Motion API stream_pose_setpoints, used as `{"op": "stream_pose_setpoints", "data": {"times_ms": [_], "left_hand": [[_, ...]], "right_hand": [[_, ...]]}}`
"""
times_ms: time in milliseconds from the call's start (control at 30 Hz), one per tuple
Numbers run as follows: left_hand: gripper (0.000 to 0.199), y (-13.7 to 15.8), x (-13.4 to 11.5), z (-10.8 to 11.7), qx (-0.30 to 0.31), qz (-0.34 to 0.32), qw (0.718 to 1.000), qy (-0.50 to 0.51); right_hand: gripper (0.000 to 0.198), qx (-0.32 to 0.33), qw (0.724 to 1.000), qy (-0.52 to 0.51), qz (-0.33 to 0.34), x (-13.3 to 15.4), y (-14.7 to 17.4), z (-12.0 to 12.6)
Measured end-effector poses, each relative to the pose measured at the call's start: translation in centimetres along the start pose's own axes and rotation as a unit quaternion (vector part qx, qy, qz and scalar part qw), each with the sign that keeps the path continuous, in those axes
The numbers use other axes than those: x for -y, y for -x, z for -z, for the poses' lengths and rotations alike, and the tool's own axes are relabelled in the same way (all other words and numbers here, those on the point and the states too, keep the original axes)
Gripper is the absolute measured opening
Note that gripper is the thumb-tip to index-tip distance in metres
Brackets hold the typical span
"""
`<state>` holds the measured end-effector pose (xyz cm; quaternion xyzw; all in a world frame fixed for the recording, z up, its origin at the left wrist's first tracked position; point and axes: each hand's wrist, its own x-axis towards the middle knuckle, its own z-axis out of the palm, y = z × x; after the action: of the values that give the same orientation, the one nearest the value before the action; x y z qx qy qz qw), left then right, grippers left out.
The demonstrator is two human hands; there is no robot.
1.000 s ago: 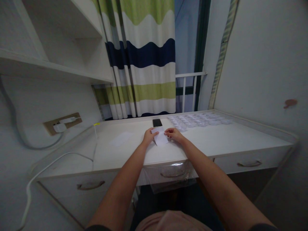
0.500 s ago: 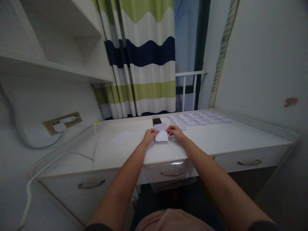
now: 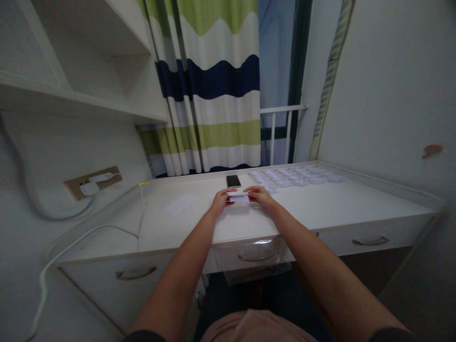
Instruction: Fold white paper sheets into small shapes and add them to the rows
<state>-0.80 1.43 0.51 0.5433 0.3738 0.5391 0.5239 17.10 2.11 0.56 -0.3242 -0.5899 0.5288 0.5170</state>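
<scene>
Between my two hands is a small white sheet of paper (image 3: pixel 239 197), which looks bent or folded over into a short, wide strip. My left hand (image 3: pixel 221 201) grips its left edge, and my right hand (image 3: pixel 259 194) has hold of the right edge. Both sets of fingers are closed on the paper, a little above the white desk (image 3: pixel 199 223). Just beyond the hands a black phone (image 3: pixel 233 181) lies flat. To the right, several small folded white paper pieces (image 3: pixel 295 175) are laid out in rows at the back of the desk.
At the left of the desk lie flat white sheets (image 3: pixel 181 204). A white cable (image 3: pixel 89 229) crosses the left side and hangs over the front edge. Clear plastic (image 3: pixel 249 261) hangs in front of the middle drawer. A shelf (image 3: pixel 89 102) juts out at upper left.
The paper was an upright rectangle facing me; now it shows as a short strip, bent over between my fingers. More of the phone behind it is visible.
</scene>
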Motion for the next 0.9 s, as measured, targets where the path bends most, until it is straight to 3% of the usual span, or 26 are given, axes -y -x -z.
{"op": "stream_pose_setpoints", "data": {"times_ms": [233, 500, 700, 900], "left_hand": [[0.015, 0.1, 0.2, 0.1, 0.026, 0.002, 1.000, 0.002], [0.043, 0.2, 0.4, -0.2, 0.031, -0.022, 0.998, -0.044], [0.032, -0.5, 1.0, 0.3, 0.010, -0.016, 0.995, -0.101], [0.032, -0.2, 0.7, 0.2, 0.002, -0.019, 0.992, -0.124]], "right_hand": [[0.011, 0.013, 1.000, 0.002, -0.005, -0.2, 0.2, -0.3], [0.031, 0.040, 0.998, 0.045, 0.019, -0.8, 0.0, 0.0], [0.025, 0.038, 0.998, 0.031, -0.032, -1.2, -0.5, 0.1], [0.023, 0.050, 0.998, 0.034, -0.034, -1.4, -0.7, 0.3]]}}
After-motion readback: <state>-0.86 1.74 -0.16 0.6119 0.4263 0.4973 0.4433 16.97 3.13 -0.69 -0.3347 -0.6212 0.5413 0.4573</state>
